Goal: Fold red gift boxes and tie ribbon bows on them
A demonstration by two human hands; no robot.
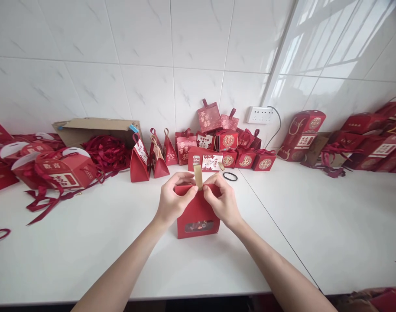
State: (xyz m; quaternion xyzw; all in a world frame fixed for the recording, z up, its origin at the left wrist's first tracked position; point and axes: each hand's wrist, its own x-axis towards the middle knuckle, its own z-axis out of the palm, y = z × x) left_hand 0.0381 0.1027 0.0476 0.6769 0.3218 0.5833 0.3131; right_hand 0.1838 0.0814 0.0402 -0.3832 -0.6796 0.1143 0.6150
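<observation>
A red gift box (198,210) with a small clear window low on its front stands upright on the white table before me. From the middle of its top edge rises a gold ribbon loop (198,175). My left hand (176,195) pinches the top edge just left of the loop, thumb in front and fingers behind. On the other side my right hand (222,199) grips the same edge, its thumb close to the loop's base. The fingertips behind the box are hidden.
Small red boxes (245,158) and triangular boxes (140,164) line the wall. A black ring (230,176) lies behind my right hand. At left are handled boxes (64,171), a ribbon heap (107,151) and a cardboard box (97,125); a power strip (260,115) is on the wall.
</observation>
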